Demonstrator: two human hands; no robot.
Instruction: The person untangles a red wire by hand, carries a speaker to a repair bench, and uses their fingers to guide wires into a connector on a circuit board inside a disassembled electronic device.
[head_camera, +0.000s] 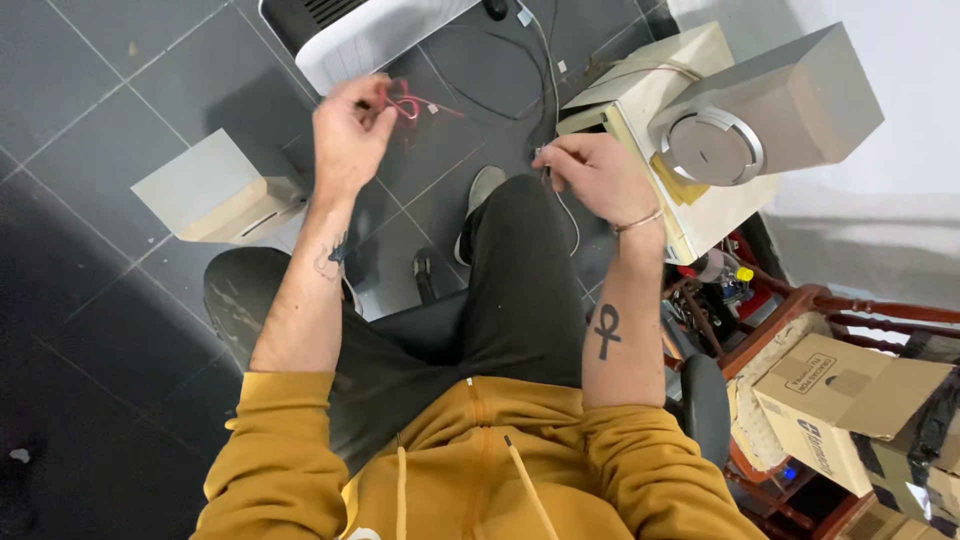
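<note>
Dark tiles; red wire (405, 104) lying crosswise

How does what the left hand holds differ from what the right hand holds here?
The left hand is raised over the floor with a looped red wire in its grip; the right hand pinches a thin pale grey cable above the knee. The red wire is bunched in short loops, while the grey cable hangs down in one long strand. Both are thin flexible wires held at the fingertips.

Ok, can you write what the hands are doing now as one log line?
left hand: pinching red wire | right hand: pinching thin grey wire | person seated | beige case by right hand
</note>
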